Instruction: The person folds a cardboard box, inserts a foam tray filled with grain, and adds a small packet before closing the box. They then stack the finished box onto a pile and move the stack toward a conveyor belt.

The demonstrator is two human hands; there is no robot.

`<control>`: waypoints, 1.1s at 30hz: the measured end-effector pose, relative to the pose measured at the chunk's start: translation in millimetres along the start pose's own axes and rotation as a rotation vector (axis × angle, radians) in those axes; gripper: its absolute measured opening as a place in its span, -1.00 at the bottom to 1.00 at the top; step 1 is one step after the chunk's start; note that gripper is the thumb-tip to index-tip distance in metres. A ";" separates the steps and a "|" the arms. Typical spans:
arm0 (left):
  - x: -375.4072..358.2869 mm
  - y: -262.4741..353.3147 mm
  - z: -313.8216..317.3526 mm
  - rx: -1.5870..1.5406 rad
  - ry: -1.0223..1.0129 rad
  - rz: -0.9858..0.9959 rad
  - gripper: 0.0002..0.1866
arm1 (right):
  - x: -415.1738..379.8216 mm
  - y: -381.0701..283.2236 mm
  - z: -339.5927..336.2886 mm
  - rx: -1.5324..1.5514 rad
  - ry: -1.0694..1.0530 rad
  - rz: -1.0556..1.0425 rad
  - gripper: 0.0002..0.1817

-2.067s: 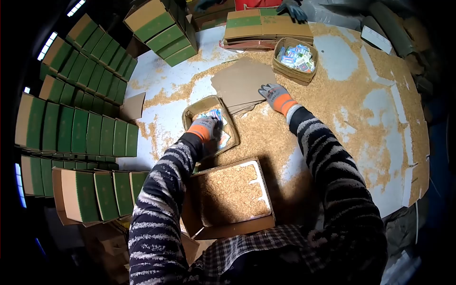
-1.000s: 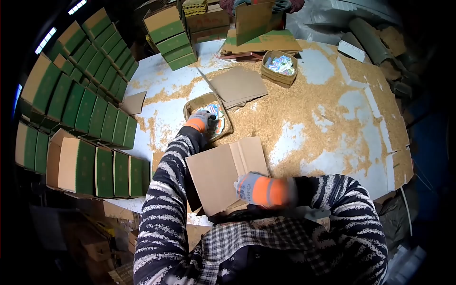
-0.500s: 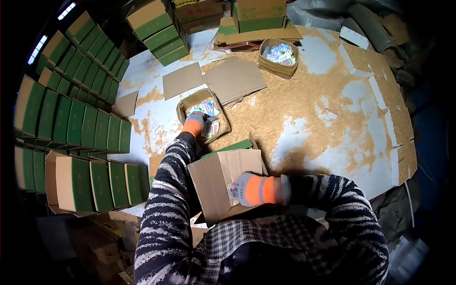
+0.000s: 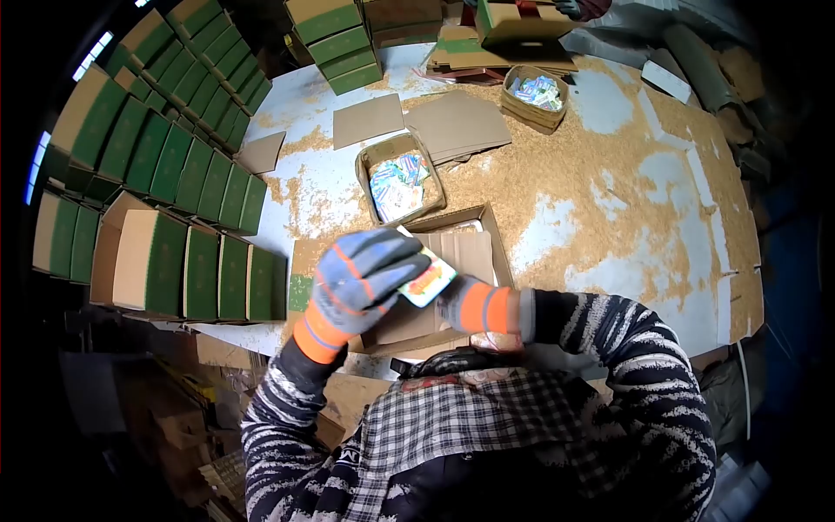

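My left hand point(image 4: 361, 277), in a grey glove with an orange cuff, pinches a small printed card point(image 4: 429, 280) by its edge. It holds the card above an open cardboard box point(image 4: 497, 239) that stands in front of my body. My right hand point(image 4: 477, 304), gloved alike, reaches over the box's right side near its raised inner flap point(image 4: 465, 257). Its fingertips are partly hidden behind the card and the flap. Just beyond the box, a small basket-like carton point(image 4: 437, 202) holds many similar cards point(image 4: 400, 184).
Stacks of green and brown boxes point(image 4: 187, 174) line the left side. Flat cardboard sheets point(image 4: 457, 126) and a second carton of cards point(image 4: 544, 117) lie farther back. At the far edge, another person's gloved hand point(image 4: 570, 9) is at a green box point(image 4: 522, 24).
My left hand has come back from the carton of cards to above the box, bringing a card. The box looks turned and more level. Another person's hands have appeared at the far box.
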State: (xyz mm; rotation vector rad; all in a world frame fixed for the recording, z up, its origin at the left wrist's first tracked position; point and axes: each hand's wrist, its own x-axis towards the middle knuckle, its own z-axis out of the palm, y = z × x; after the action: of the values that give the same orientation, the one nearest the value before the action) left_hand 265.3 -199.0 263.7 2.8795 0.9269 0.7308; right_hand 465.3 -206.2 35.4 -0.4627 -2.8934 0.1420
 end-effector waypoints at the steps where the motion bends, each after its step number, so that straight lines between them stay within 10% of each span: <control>1: -18.7 7.8 25.2 0.017 -0.043 -0.035 -0.56 | -5.3 7.7 20.1 0.051 0.044 0.053 -0.87; 5: -82.1 -2.2 118.0 0.122 -0.742 -0.463 -0.49 | 28.7 -2.9 -85.9 0.102 -0.535 0.260 -0.64; 8: -84.6 5.3 76.8 0.006 -0.628 -0.358 -0.39 | 3.3 6.3 -132.9 0.564 -0.088 0.391 -0.61; 11: -110.9 -5.7 34.3 -0.472 0.006 -0.497 -0.30 | -39.6 23.8 -141.1 0.747 0.717 0.681 -0.40; 13: -153.6 -30.1 58.0 -0.898 0.402 -0.892 -0.29 | -69.5 57.8 -86.1 0.866 0.812 0.831 -0.17; 15: -192.6 -54.6 111.9 -0.976 0.234 -1.120 -0.32 | -75.8 65.9 -37.5 1.769 0.723 1.100 -0.07; 17: -197.1 -52.4 151.7 -1.543 0.284 -1.331 -0.26 | -105.5 72.5 -1.3 0.180 0.279 0.207 -0.08; 19: -173.0 -41.6 191.5 -0.820 0.155 -1.107 -0.23 | -97.9 52.0 -15.7 0.818 0.291 0.425 -0.19; 23: -166.5 -27.5 186.8 -0.918 0.249 -1.163 -0.23 | -58.6 37.8 -33.9 1.833 0.542 1.022 -0.02; 27: -208.3 -59.1 215.6 -1.586 0.314 -1.274 -0.14 | -33.8 39.8 -17.9 0.620 0.224 1.078 0.22; 28: -240.9 -87.8 247.5 -1.312 0.146 -0.987 -0.07 | -28.7 36.3 -12.8 0.550 0.230 0.999 0.36; 33: -174.5 -36.9 185.6 -0.892 0.188 -1.220 -0.15 | -40.1 46.1 14.0 1.026 0.285 1.295 0.19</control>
State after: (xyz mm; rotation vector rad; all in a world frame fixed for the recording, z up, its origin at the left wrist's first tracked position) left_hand 203.2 -245.1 18.2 1.1640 1.5387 0.8770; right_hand 513.1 -176.1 8.4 -1.7186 -1.4559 1.4202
